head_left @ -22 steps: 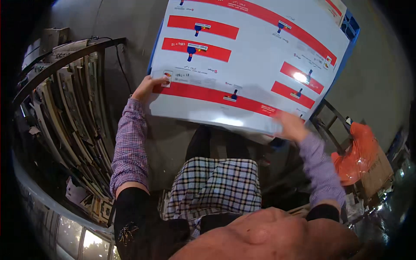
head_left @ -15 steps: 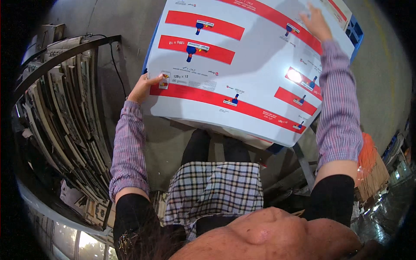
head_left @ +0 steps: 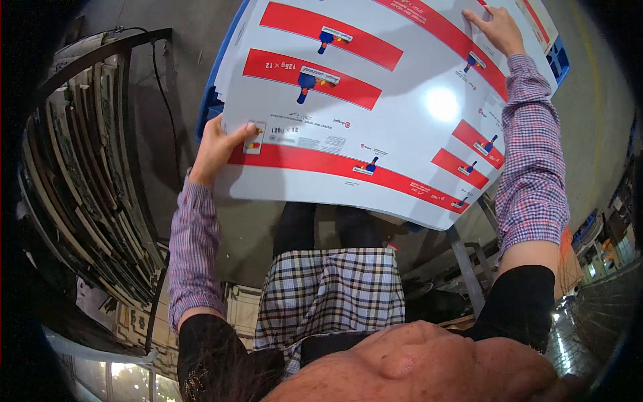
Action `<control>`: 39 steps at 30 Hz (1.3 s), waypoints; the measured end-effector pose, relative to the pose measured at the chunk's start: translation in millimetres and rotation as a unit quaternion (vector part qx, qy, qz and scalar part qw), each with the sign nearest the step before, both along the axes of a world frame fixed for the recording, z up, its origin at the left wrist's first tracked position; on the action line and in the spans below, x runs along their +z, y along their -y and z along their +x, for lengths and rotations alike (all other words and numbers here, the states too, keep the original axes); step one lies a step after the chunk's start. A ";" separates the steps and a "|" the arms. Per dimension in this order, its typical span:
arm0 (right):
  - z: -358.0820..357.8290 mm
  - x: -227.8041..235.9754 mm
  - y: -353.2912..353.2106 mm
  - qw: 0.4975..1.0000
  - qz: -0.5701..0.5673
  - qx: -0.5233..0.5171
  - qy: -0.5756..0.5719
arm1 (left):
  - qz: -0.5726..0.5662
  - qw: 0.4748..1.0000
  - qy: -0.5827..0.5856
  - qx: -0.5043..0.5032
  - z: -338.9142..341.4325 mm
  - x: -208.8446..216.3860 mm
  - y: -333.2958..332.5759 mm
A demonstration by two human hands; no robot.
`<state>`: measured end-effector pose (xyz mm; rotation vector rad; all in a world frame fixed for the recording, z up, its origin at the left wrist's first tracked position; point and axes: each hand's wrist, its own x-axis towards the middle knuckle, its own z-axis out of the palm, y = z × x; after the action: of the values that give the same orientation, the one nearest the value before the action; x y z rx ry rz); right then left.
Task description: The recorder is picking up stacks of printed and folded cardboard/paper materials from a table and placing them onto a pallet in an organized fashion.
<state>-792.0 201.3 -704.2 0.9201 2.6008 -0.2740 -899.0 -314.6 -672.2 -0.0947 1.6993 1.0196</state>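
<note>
A large white printed cardboard sheet with red bands and small blue figures spreads out in front of me. My left hand is closed on its left edge, the thumb on top and the fingers hidden underneath. Toward the far right, my right hand rests on the sheet, thumb and fingers apart. Its fingertips lie close to the picture's upper rim. The sheet's near edge juts out above my legs.
Blue plastic shows under the sheet's left side, and more blue plastic at the far right. Another printed sheet lies at far right. Long stacked boards stand left beside a dark metal bar. A grey metal leg stands near right.
The sheet has shifted slightly toward me, exposing blue plastic at its left. My left hand has moved a little nearer. My right hand's spread fingers have drawn in somewhat.
</note>
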 end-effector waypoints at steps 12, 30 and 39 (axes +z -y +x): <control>-4.5 -27.4 -74.2 0.951 -0.267 0.092 0.125 | 0.029 0.998 -0.045 -0.033 33.0 114.4 20.0; 90.7 262.1 53.3 0.969 -0.209 -0.059 -0.118 | -0.053 0.953 -0.253 -0.158 -31.8 -27.2 -84.5; 162.9 145.3 159.4 0.975 0.061 0.017 -0.214 | -0.320 0.699 -0.600 -0.219 -112.2 21.6 -81.8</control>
<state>-629.1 41.9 -558.9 0.9427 3.0551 -0.3376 -1011.1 -232.8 -650.6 0.6537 3.0026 -0.0757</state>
